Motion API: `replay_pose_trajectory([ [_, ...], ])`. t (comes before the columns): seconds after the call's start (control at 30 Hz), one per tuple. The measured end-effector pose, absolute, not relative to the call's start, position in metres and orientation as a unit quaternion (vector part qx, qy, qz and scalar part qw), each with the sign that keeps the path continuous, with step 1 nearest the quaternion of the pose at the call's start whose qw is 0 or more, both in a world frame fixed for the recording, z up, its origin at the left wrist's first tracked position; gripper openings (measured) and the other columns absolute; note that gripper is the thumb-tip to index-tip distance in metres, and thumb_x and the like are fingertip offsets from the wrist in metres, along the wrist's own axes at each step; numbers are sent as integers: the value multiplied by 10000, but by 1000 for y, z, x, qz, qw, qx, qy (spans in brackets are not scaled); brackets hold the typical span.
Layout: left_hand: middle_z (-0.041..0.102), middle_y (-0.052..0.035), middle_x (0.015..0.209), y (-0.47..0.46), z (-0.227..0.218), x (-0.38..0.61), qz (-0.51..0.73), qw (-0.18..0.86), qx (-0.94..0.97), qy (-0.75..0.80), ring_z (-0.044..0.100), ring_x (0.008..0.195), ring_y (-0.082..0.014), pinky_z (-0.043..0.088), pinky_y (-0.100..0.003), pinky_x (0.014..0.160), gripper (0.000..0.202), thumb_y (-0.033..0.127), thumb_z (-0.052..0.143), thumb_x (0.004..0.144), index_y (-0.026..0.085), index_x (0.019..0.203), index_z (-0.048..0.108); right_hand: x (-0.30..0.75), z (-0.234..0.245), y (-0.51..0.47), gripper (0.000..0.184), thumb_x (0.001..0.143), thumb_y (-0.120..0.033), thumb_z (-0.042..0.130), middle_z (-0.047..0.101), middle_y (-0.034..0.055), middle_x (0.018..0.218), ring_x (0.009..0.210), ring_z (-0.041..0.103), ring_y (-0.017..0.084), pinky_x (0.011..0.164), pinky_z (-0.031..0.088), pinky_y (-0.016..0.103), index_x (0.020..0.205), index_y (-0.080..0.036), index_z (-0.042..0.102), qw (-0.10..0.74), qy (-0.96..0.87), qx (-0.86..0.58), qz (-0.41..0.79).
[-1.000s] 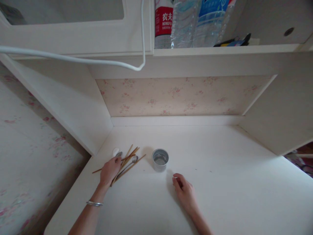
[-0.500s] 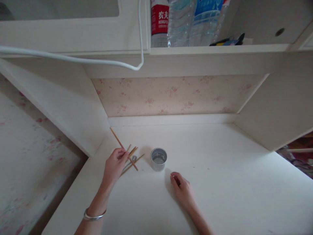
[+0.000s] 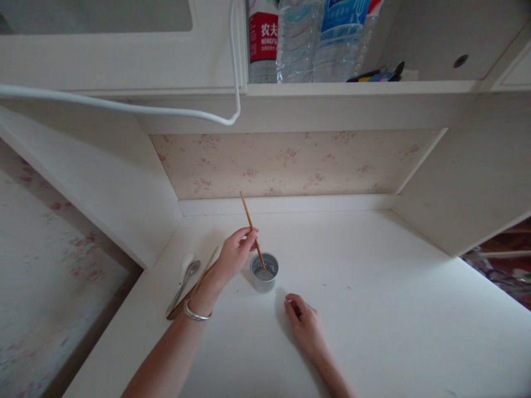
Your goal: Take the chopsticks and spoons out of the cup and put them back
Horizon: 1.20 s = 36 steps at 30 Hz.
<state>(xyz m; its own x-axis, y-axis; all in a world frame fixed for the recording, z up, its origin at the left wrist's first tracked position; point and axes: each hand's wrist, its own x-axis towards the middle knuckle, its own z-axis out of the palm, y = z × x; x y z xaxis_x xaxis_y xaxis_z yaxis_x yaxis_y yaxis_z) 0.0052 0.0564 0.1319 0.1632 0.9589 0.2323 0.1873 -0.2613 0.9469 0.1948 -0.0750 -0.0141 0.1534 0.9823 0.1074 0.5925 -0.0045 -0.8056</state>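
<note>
My left hand (image 3: 235, 255) pinches one wooden chopstick (image 3: 247, 215), tilted, with its lower tip inside a small round metal cup (image 3: 264, 272) on the white desk (image 3: 373, 309). Left of the cup, behind my left forearm, lie several more chopsticks (image 3: 198, 283), a metal spoon (image 3: 185, 278) and a white spoon (image 3: 186, 262). My right hand (image 3: 305, 326) rests on the desk just in front of the cup and to its right, fingers loosely curled, nothing seen in it.
A shelf above holds water bottles (image 3: 307, 38) and a red-labelled bottle (image 3: 262, 41). A white cable (image 3: 124, 105) hangs across the upper left. White side panels wall the desk at left (image 3: 103, 182) and right (image 3: 468, 182); floral wallpaper (image 3: 286, 163) backs it.
My left hand lifted one chopstick from the pile and carried it right; its tip now sits in the metal cup. My right hand has barely moved.
</note>
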Motion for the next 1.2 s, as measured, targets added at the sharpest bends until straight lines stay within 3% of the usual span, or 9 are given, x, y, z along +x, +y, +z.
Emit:
replay_pose_trajectory([
  [0.17,687,-77,1001,66,103,13,442,330,710,438,656,897,-176,542,-290,805,336,432,506,899,174,1002,695,196,-13,-75,354,925,-465,410,716,37,747,643,649,193,605,463,273,964,-220,662,372,-603,-656,261],
  [0.3,710,-58,986,62,87,16,427,347,700,455,665,835,-160,541,-284,781,318,390,543,880,186,1100,650,195,-14,-74,357,930,-462,399,716,45,755,660,652,201,618,463,279,961,-220,660,368,-602,-656,267],
  [0.73,681,-74,960,65,70,20,423,340,707,453,645,889,-174,527,-265,739,333,443,518,895,181,944,718,195,-13,-74,342,923,-456,414,729,40,761,665,664,203,608,463,277,957,-236,673,363,-606,-656,266],
  [1.07,703,-69,942,68,63,22,429,360,678,476,655,894,-188,511,-299,806,326,446,540,877,185,890,736,196,-11,-76,314,938,-433,410,729,38,796,702,670,206,635,459,276,961,-237,654,342,-615,-661,260],
  [1.2,704,-84,1027,67,60,21,429,389,655,485,648,943,-196,499,-316,860,326,436,568,864,177,993,718,195,-12,-75,321,939,-434,405,729,42,796,704,671,207,636,458,277,965,-236,656,339,-618,-662,255],
])
